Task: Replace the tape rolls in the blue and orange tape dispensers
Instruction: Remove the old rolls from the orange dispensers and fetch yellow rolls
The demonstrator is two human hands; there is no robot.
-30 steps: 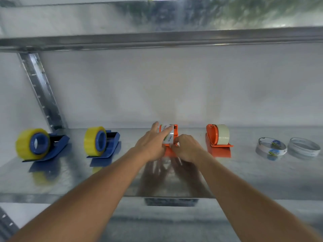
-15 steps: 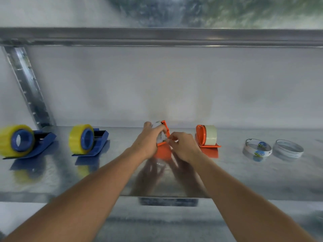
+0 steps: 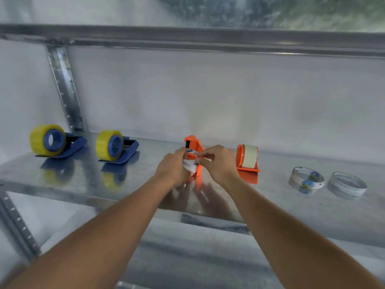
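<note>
Galvanised shelf [image 3: 87,180] is filling my view, white wall behind it. On it, going left to right, two blue dispensers [image 3: 116,148] are sitting loaded with yellow rolls [image 3: 104,145], then the orange dispenser [image 3: 193,152] I am working on, a second orange one [image 3: 248,163] carrying a pale roll [image 3: 249,158], and two clear rolls [image 3: 306,180] lying flat, well apart from my hands. My left hand [image 3: 174,168] is gripping the dispenser and its white labelled roll [image 3: 190,166]; my right hand [image 3: 218,162] is pinching at the roll's edge. I am judging the risk as the tilted dispenser slipping, or the tape end sticking to my fingers.
</note>
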